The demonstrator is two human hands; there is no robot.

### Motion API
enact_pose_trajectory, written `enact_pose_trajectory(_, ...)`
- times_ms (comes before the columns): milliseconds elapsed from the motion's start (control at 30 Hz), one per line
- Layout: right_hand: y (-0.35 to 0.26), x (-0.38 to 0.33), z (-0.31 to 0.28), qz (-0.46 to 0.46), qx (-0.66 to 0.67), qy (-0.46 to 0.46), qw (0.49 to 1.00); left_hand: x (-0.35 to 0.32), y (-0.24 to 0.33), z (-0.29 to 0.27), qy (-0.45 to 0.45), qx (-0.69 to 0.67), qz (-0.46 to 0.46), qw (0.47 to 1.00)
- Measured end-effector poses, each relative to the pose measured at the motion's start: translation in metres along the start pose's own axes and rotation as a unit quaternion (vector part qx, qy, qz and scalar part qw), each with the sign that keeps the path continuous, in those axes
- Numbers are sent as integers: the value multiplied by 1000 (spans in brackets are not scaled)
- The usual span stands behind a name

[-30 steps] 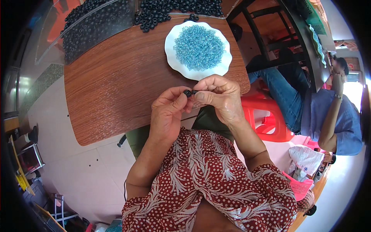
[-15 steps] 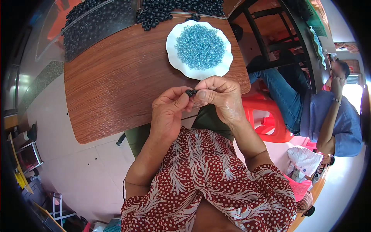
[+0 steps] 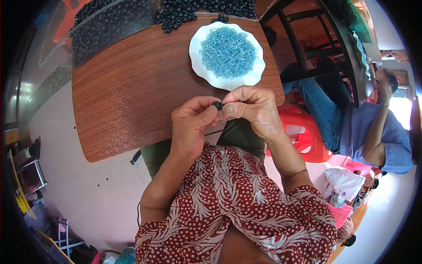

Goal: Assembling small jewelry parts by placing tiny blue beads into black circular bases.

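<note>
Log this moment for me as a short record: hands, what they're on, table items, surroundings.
Left hand: pinching a small black piece
Right hand: thumb and finger closed at the same piece; fine detail hidden
Plate: white, wavy-edged, on the table beyond the hands
On plate: pile of clear blue beads
Far side: many black rings
Right side: red stool; another person in blue

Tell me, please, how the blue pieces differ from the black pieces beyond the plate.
The blue pieces are see-through; the black pieces are opaque. The blue pieces look smaller than the black pieces. The blue pieces lie on the plate; the black pieces lie beyond it. Both are heaped.
</note>
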State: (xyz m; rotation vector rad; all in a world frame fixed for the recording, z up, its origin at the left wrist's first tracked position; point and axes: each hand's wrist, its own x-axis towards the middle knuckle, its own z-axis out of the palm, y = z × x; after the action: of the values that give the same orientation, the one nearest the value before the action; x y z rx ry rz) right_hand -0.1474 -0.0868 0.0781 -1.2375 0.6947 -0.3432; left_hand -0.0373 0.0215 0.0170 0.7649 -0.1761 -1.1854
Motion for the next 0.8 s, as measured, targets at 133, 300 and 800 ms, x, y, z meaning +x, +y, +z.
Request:
enact_pose_trajectory(133,1,1,-2,0,-30,2,1000,0,-2,0,2,30,27,999)
enact_pose_trajectory(300,5,4,-6,12,-32,5,999,0,-3,-2,-9,62,24,998)
enact_pose_trajectory(800,7,7,-14,56,16,-29,998,-8,-4,11,-12,90,66,994)
